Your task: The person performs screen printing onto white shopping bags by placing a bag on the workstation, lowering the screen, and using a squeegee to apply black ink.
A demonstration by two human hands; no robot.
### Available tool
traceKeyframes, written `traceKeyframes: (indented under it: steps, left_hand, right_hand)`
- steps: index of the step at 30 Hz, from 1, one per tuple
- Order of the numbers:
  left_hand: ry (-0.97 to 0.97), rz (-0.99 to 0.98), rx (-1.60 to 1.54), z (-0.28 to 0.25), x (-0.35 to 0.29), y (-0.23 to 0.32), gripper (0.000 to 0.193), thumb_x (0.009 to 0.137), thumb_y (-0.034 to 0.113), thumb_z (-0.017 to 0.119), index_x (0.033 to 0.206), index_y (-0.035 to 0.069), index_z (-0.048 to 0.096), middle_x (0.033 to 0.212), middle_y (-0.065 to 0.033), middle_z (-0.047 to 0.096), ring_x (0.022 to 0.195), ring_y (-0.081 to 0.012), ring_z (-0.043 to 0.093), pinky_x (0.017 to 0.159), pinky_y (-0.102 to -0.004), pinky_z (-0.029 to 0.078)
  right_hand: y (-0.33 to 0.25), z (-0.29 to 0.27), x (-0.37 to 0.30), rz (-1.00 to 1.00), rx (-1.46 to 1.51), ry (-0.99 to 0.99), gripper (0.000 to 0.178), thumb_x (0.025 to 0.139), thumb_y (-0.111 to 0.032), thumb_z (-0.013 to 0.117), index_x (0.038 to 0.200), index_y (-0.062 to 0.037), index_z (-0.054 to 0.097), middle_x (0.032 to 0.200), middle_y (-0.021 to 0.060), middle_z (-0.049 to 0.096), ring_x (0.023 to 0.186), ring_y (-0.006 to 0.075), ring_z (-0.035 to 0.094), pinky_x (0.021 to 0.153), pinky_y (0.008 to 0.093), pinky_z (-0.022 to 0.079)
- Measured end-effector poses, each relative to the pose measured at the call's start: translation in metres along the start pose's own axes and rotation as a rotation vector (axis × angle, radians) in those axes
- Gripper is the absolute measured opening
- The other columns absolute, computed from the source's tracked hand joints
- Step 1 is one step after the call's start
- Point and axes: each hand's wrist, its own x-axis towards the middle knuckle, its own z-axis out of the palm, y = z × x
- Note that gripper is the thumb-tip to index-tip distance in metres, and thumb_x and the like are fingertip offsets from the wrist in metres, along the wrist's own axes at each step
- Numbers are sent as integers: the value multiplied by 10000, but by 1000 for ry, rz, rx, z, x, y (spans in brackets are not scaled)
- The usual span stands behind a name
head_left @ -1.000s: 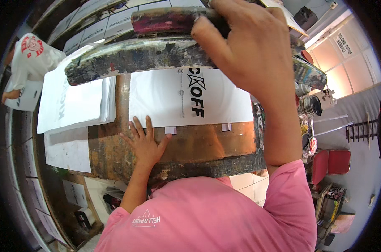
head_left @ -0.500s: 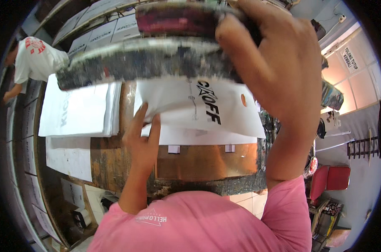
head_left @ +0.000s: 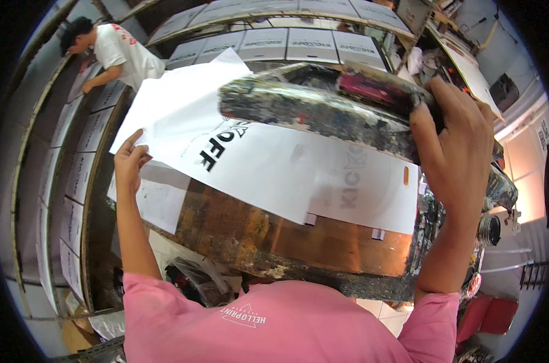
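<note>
My left hand (head_left: 131, 158) pinches the left edge of a flat white printed bag (head_left: 262, 172), fingers closed on it. The bag slants across the table, its far part over a stack of white bags (head_left: 165, 100). Another white bag (head_left: 371, 212) lies flat on the copper-coloured board (head_left: 341, 242); it has a hand slot and faint lettering. Above them, an ink-crusted screen-printing frame (head_left: 311, 109) is tilted up. My right hand (head_left: 459, 136) is closed round the right end of a squeegee (head_left: 371, 88) with a purplish face, close against the frame. Its far fingers are partly hidden.
Racks with rows of printed white bags stand at the back (head_left: 262, 45) and left (head_left: 75, 175). A person in a white shirt (head_left: 126, 51) bends over the left rack. Small white tabs (head_left: 378, 234) sit on the board's edge. Red chairs (head_left: 489, 314) stand at lower right.
My left hand has moved left and away from me, drawing the printed bag off the board toward the stack. The bag beneath is now exposed. My right hand still holds the squeegee by the raised frame.
</note>
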Motion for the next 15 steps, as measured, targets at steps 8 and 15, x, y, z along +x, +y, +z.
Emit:
traceKeyframes:
  steps: [8, 15]
  left_hand:
    - [166, 3, 489, -118, 132, -88, 686, 841, 4, 648, 1501, -52, 466, 1142, -150, 678, 974, -252, 664, 855, -340, 536]
    - [-154, 211, 278, 60, -17, 40, 581, 900, 249, 789, 1385, -11, 601, 1279, -181, 697, 1023, -258, 702, 930, -397, 548]
  right_hand:
    - [-6, 5, -3, -56, 71, 153, 321, 890, -291, 589, 929, 23, 644, 865, 187, 645, 851, 371, 602, 856, 446, 410]
    - [-5, 11, -20, 51, 3, 95, 515, 862, -300, 618, 1302, -33, 604, 845, 201, 638, 858, 369, 612, 878, 480, 415]
